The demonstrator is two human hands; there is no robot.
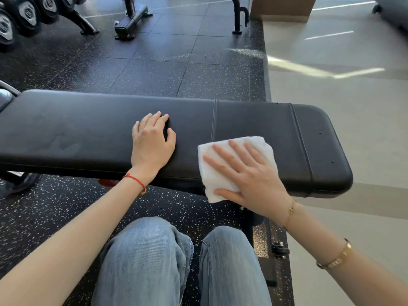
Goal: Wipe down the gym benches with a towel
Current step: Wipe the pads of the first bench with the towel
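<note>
Starting at the upper left of the frame, dumbbells (pixel 22 16) sit on a rack, well apart from the work. Across the middle runs the black padded desk (pixel 88 133), a gym bench with a smooth, slightly shiny cover. Left of centre, the left hand (pixel 152 142) rests on the pad with fingers loosely spread, holding nothing; it looks to be steadying the body. Right of centre lies the towel (pixel 223 175), white and folded, its near edge hanging over the front of the desk. The right hand (pixel 249 175) presses flat on it, fingers straight and splayed, thumb against the overhanging part, not curled round the cloth.

The towel seems light, soft and limp, so it should bunch or slip under a loose palm; broad flat pressure suits it, and the folded middle is the best place to bear down. The vinyl looks slick, so the cloth should glide easily. The pad's right end beyond the seams probably remains to be wiped.
</note>
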